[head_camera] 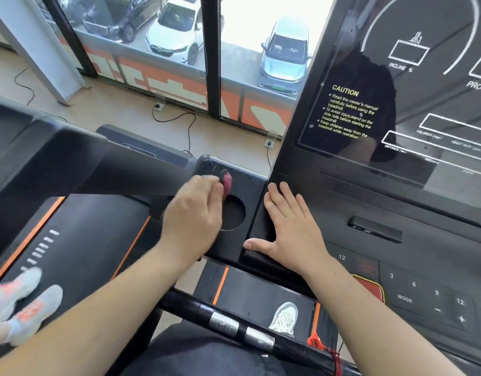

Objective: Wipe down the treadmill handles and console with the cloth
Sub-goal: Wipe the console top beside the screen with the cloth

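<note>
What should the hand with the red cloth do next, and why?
Probably sweep the cloth rightward onto the console. The left hand grips it on the tray beside the cup hole, while the right hand lies flat on the console's edge, and the cloth is not on the console.

Left hand (pixel 193 210) grips a red cloth (pixel 227 181) on the console (pixel 383 213); right hand (pixel 291 226) rests flat beside it

A gym: treadmills stand side by side, one console (pixel 396 126) printed with incline and calorie readouts, facing floor-to-ceiling windows (pixel 158 50) over parked cars (pixel 285 55).
</note>
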